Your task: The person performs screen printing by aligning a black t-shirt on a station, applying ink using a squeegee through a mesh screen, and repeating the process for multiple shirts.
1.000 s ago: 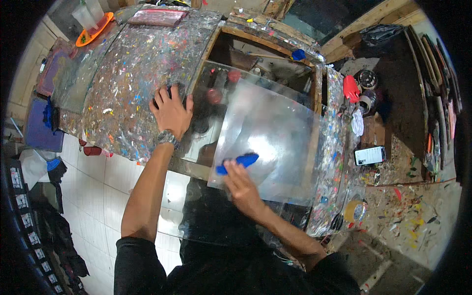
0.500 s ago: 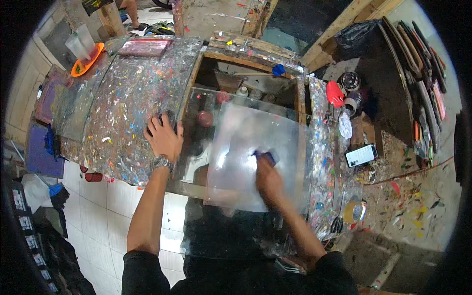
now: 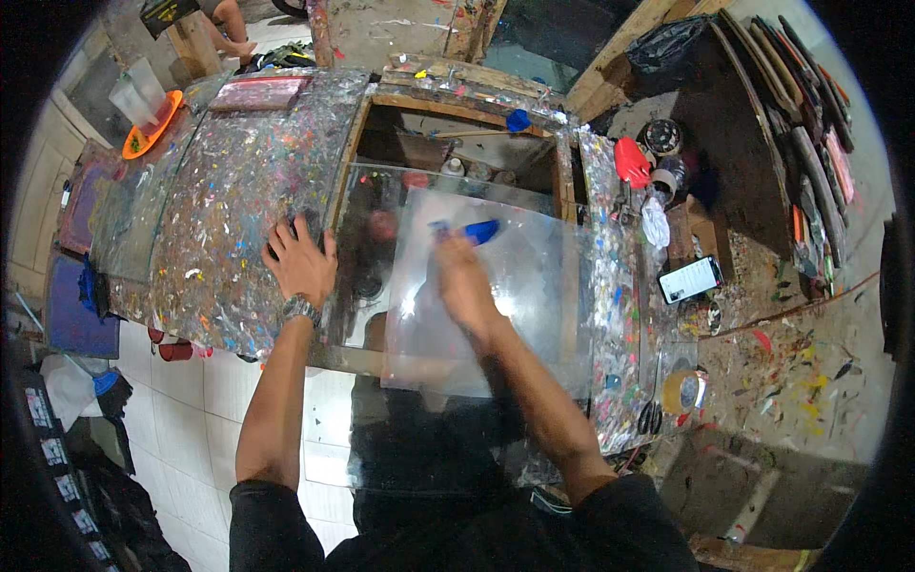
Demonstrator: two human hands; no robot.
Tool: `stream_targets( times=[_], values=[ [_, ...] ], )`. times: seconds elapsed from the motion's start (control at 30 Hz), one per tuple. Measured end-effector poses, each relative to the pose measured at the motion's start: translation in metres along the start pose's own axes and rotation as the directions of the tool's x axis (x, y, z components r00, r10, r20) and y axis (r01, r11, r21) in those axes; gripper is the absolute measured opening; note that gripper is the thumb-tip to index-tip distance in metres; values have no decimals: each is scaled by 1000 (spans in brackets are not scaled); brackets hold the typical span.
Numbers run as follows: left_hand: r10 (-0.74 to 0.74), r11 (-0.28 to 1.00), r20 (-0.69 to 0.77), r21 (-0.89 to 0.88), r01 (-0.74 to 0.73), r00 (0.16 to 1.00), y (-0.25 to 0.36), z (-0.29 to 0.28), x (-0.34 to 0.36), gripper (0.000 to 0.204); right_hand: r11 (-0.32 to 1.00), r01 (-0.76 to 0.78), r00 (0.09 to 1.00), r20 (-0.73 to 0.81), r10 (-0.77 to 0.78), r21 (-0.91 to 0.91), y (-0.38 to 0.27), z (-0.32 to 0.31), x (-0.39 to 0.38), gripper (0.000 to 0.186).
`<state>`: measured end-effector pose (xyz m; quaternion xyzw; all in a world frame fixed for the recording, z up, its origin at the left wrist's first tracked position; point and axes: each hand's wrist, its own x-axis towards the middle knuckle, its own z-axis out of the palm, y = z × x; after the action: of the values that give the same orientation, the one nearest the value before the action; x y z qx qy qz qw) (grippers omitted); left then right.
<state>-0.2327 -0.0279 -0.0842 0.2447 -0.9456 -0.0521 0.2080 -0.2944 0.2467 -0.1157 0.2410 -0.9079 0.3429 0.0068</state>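
Observation:
My left hand (image 3: 299,257) rests with spread fingers on a paint-spattered bench top (image 3: 229,172), beside a wood-framed opening under a glass pane (image 3: 372,267). A translucent sheet (image 3: 486,353) lies on the glass, with bright glare on it. My right hand (image 3: 462,281), motion-blurred, is closed on a blue cloth (image 3: 481,232) over the upper part of this sheet. Bottles (image 3: 453,168) show beneath the glass and within the opening.
A red object (image 3: 631,162), phone (image 3: 688,279), tape roll (image 3: 679,391) and scissors (image 3: 651,417) are on the right, near stacked boards (image 3: 801,114). An orange tray (image 3: 152,124) with clear containers sits far left. Another person's bare leg (image 3: 229,24) shows at the top left.
My right hand has swept the blue cloth from the sheet's lower left up to its upper middle. My left hand stays on the bench. The view has shifted slightly.

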Motion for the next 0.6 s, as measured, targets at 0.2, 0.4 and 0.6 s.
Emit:
stream_targets(
  times=[0.2,0.4,0.6],
  values=[
    [-64,995,-20,75,66,998,-34,-5,-1,58,934,280,959,107,-262,-220,-54,-16,-26,27],
    [-60,997,31,56,58,998,-30,-4,-2,60,898,440,869,263,-420,-21,-88,12,-111,33],
    [-66,997,32,50,65,997,-36,-5,-2,60,895,420,818,364,-445,150,-82,-10,-161,54]
  ],
)
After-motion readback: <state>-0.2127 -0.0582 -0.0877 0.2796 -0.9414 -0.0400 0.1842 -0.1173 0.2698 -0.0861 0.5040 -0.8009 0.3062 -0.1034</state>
